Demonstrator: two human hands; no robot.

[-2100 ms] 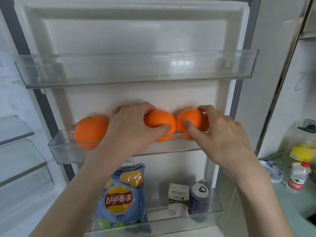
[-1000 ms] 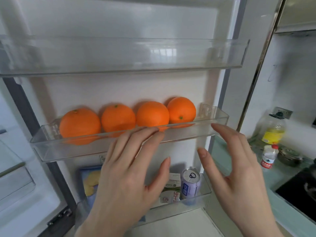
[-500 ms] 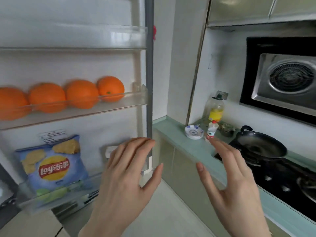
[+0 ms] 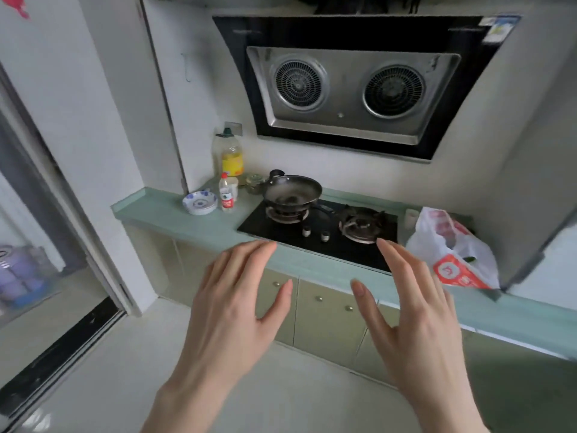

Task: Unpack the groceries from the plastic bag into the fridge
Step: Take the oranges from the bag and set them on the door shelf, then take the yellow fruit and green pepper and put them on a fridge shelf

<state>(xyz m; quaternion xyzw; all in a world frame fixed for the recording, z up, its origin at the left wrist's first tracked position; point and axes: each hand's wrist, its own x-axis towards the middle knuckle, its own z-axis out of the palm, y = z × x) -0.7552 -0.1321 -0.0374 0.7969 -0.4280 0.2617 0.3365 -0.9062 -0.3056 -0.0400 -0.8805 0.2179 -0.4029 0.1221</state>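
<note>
A white plastic bag (image 4: 449, 248) with red print sits on the green counter (image 4: 193, 220) at the right, beside the gas hob. Its mouth gapes and something dark green shows inside. My left hand (image 4: 234, 304) and my right hand (image 4: 412, 307) hover in front of me at counter height, palms down, fingers straight and spread, holding nothing. Both hands are left of the bag and apart from it. The fridge door and its shelves are out of view.
A black wok (image 4: 292, 190) stands on the left burner of the hob (image 4: 318, 235). A patterned bowl (image 4: 199, 202), a small red-capped bottle (image 4: 227, 195) and an oil bottle (image 4: 231, 156) stand at the counter's left. A grey panel (image 4: 537, 182) juts in at right.
My view has swung right, away from the fridge door with the oranges, to the stove counter and the bag. Both hands let go of the oranges and now hang empty.
</note>
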